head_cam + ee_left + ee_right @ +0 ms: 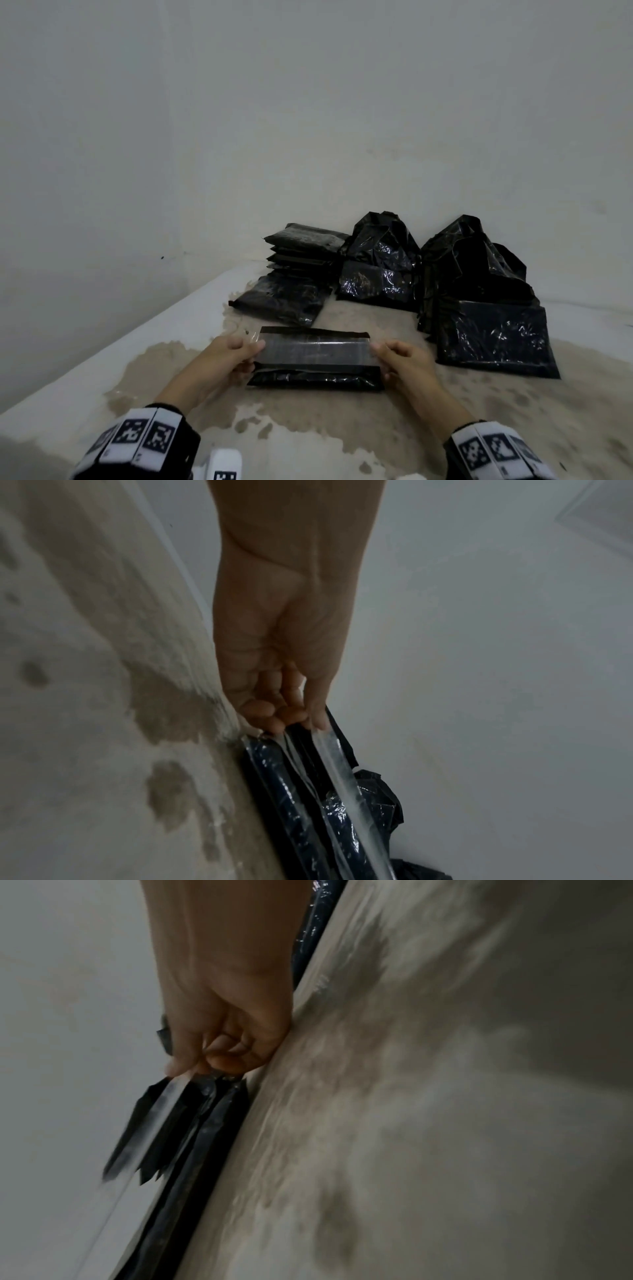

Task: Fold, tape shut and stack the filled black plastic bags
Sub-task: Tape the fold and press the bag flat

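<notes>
— Two hands are working on one folded black bag [313, 371], which is lying on the stained surface [342, 428] nearest the person. A strip of clear tape [313, 349] is stretching across the top of that bag, end to end.

— What is the left hand doing?

— The left hand [233, 353] is pinching the tape's left end, thumb on top and fingers curled underneath, right at the bag's left edge. The left wrist view is showing the fingertips [291, 715] closing on the shiny strip where it is meeting the black plastic.

— And the right one?

— The right hand [399, 358] is gripping the tape's right end the same way, fingers curled in tight at the bag's right edge. The right wrist picture is blurring, but the curled fingers [226, 1053] are clearly holding the strip.

— Anything else lying around that bag?

— Beyond it, to the left, a stack of flat folded bags [301, 253] is sitting against the wall, with one more flat bag [282, 303] lying in front of the stack. Beyond it, to the right, loose crumpled bags [380, 263] are bunching up in a heap, and a large unfolded bag [493, 335] is lying just right of the folded one. Both wrists are wearing marker-printed bands [144, 435].
</notes>
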